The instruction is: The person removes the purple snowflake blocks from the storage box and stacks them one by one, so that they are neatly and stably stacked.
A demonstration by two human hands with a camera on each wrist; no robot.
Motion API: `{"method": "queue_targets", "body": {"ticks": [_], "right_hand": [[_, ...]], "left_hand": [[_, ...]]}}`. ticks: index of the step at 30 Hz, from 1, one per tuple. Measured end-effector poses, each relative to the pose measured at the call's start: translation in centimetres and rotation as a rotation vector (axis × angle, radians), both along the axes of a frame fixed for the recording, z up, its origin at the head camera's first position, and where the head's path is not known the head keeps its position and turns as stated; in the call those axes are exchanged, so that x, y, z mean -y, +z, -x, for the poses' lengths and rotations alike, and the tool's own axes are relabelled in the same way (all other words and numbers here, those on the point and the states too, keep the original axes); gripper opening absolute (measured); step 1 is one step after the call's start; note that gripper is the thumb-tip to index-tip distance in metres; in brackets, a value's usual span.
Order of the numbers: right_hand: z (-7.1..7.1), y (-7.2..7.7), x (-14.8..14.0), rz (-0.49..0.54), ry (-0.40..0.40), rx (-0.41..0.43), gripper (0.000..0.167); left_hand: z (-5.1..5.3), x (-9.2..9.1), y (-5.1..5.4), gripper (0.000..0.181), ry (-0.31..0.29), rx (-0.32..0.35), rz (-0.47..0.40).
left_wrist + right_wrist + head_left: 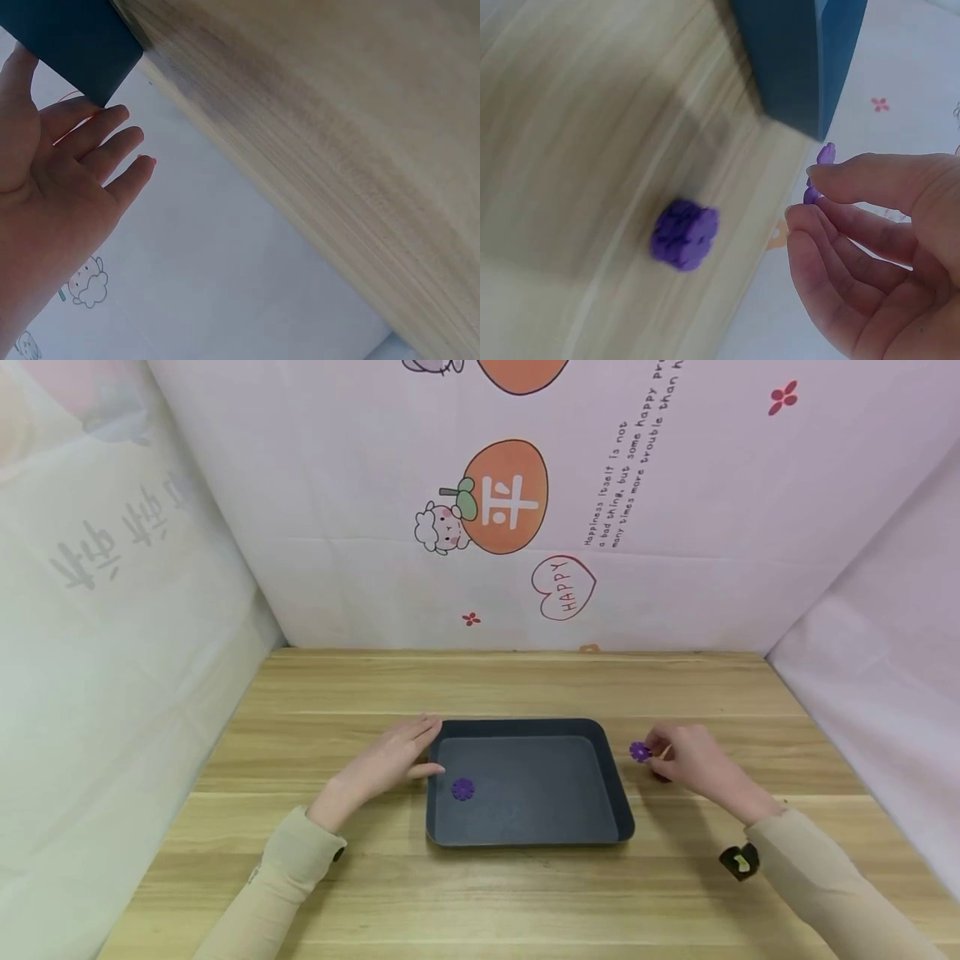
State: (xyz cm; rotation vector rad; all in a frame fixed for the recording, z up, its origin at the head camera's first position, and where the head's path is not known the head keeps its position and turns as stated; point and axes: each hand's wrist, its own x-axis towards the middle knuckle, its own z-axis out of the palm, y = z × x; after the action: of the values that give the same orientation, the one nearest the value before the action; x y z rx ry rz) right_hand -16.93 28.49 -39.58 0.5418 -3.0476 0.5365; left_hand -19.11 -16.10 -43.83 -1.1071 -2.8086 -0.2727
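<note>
A dark grey-blue rectangular tray (532, 839) lies on the wooden table, with one purple notched disc (462, 789) flat inside near its left end. My left hand (393, 752) rests on the tray's left rim, fingers extended near the far corner and thumb tip over the edge; in the left wrist view its fingers look loosely straight against the tray wall. Right of the tray, my right hand (686, 760) pinches another purple notched disc (640, 752) between thumb and fingers, above the table. A small stack of purple discs (684, 234) stands below it, mostly covered by the hand in the head view.
White printed cloth (352, 527) rises behind the table (510, 902) and along both sides. A small dark item with a yellow-green mark (741, 862) shows by the right sleeve, perhaps part of the wrist camera.
</note>
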Motion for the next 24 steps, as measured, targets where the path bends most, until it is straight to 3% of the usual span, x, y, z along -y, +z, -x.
{"method": "queue_targets", "body": {"ticks": [16,24], "right_hand": [[-0.2,-1.5,-2.9,-0.016,-0.06,0.046,0.014],[-0.3,-2.0,-3.6,-0.017,-0.059,0.035,0.014]], "left_hand": [[0.2,0.3,-0.6,0.07,-0.011,-0.043,-0.018],[0.2,0.2,-0.5,0.073,-0.014,-0.028,-0.017]]}}
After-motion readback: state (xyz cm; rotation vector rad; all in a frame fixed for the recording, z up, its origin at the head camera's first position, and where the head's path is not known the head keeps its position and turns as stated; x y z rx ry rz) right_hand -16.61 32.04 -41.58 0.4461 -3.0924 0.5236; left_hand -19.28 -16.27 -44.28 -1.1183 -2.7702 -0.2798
